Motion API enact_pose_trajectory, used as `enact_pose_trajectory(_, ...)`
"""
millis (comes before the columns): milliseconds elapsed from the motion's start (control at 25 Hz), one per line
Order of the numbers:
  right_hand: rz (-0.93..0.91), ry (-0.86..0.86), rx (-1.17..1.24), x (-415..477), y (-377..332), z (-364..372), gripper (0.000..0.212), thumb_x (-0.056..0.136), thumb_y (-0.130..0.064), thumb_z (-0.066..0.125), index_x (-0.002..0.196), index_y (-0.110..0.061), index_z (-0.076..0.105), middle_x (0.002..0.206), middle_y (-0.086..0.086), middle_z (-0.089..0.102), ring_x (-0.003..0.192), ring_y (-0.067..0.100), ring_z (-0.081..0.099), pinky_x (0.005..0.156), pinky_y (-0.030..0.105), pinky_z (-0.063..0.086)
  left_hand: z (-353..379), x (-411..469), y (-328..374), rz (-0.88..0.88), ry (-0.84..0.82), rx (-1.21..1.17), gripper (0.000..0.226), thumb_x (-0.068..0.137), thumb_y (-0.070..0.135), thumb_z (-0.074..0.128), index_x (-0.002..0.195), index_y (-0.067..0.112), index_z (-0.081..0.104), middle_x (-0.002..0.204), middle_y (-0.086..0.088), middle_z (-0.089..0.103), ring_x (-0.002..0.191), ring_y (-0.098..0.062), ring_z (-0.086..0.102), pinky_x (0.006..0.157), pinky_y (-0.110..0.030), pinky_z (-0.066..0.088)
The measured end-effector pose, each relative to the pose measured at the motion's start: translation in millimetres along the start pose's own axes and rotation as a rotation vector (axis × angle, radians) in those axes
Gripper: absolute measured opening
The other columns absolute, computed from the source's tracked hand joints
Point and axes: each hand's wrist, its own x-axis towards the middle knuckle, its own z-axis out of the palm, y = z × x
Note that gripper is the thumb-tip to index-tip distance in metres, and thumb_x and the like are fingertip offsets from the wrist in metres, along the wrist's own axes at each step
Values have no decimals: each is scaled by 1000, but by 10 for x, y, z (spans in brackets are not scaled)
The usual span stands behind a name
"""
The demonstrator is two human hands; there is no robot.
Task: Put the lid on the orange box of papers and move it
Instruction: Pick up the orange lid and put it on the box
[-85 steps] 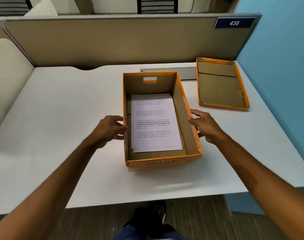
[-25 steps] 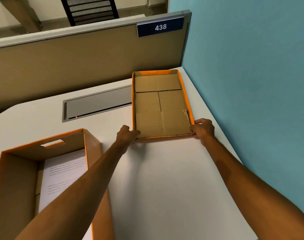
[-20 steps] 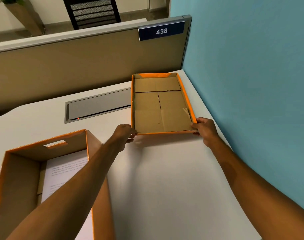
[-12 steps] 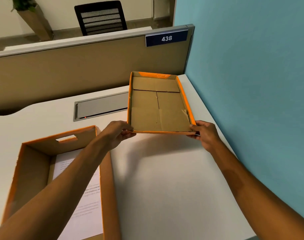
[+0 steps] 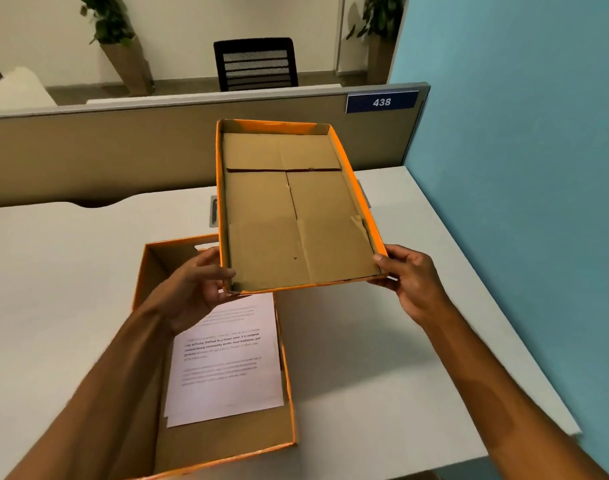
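Fingers of both hands clamp the near corners of the shallow orange cardboard lid (image 5: pixel 296 216): the left hand (image 5: pixel 195 285) pinches its near-left corner, thumb over the rim and inside the tray, and the right hand (image 5: pixel 412 282) grips the near-right corner the same way. So held, the lid hangs in the air, brown inside facing up and tilted toward the camera, its near edge above the far end of the open orange cardboard box (image 5: pixel 223 441). That box stands on the white desk (image 5: pixel 53 292) close to the near edge, with printed white paper sheets (image 5: pixel 226 362) lying flat on its floor. Bare desk spreads wide to the left of the box and between the box and the blue wall (image 5: pixel 521 202) on the right; a tan partition (image 5: pixel 105 157) with a blue plate numbered 438 (image 5: pixel 381 102) closes the far side. Inside, the lid shows folded brown flaps with dark seams, a small tear near its right wall, and bright orange rims.
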Motion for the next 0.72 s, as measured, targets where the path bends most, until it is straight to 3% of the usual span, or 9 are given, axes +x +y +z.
enact_pose_trajectory(200,-106,-77,-156,-585,61,706,24,94,-17,64,117,-15,68,108,0,74,99,28,72,72,38,63,-515,-939,-19,161,-75,-84,58,86,-4,44,140,17,47,130,-10,65,118,-34,63,75,-40,61)
enact_pose_trajectory(280,-203,0,-350,-849,89,989,30,95,-20,63,122,-10,67,114,3,72,104,25,70,78,32,61,-690,-1250,-32,217,-67,-78,57,85,-3,47,140,15,46,128,-10,67,117,-34,64,76,-38,60)
enact_pose_trajectory(400,-536,188,-733,-1309,128,1362,35,94,-25,64,126,-9,65,124,7,68,109,14,62,82,22,52,-828,-1580,-43,267,-34,-21,59,83,0,54,140,13,44,126,-12,68,116,-34,65,78,-38,59)
enact_pose_trajectory(560,-898,-17,-887,-1866,141,1852,50,87,-38,70,128,-10,62,128,7,64,120,18,57,101,29,47,-792,-1780,-48,313,73,11,66,79,1,66,140,12,44,125,-13,68,113,-36,66,81,-41,59)
enact_pose_trajectory(720,-951,-151,-922,-2037,236,2325,59,84,-28,76,137,-10,56,134,9,59,126,22,53,103,39,49,-597,-1886,38,329,171,55,77,70,14,74,140,16,42,134,-18,57,119,-40,59,95,-51,53)
